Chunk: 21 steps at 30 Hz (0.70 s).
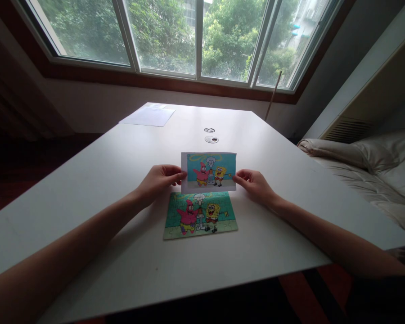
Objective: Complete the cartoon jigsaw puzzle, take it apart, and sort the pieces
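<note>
Between my two hands a printed picture card [202, 157] is held up, tilted to face me. It shows three cartoon figures on a blue background. My left hand [162, 176] pinches its left edge, and my right hand [253, 182] pinches the right edge. Just below and nearer to me, an assembled jigsaw puzzle [172, 231] with the same three figures lies flat on the white table [195, 265]. The card's lower edge comes close to the puzzle's top edge; I cannot tell whether they touch.
Beyond the card, two small round flat pieces [211, 139] lie on the table. At the far left corner is a pale sheet [148, 116]. A light-coloured sofa [364, 175] stands on the right. A wide window [199, 45] and a thin stick [273, 96] are behind the table.
</note>
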Tool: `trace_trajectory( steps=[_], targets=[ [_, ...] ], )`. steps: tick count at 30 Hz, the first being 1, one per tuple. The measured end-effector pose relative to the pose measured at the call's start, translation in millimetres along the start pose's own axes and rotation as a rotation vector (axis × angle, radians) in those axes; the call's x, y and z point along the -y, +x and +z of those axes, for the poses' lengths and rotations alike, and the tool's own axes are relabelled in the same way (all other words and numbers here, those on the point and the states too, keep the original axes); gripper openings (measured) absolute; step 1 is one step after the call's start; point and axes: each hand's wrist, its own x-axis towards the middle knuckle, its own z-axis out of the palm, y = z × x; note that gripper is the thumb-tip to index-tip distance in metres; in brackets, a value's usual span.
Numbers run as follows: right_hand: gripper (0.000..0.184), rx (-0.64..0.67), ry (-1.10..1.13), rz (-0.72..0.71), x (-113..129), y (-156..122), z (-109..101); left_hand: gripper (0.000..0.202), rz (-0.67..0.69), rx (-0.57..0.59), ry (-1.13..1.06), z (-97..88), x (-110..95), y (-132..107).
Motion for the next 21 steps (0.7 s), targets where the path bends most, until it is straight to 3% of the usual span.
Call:
trace_trajectory(
  steps=[12, 21],
  targets=[
    [0.034, 0.005, -0.014, -0.008, -1, 0, 1, 0.024, 0.010, 0.004, -0.001, -1.1, 5, 1],
    [0.017, -0.006, -0.180, -0.123, -1, -4, -2, 0.030, -0.030, -0.216, 0.065, -15.6, 20, 14]
  ],
)
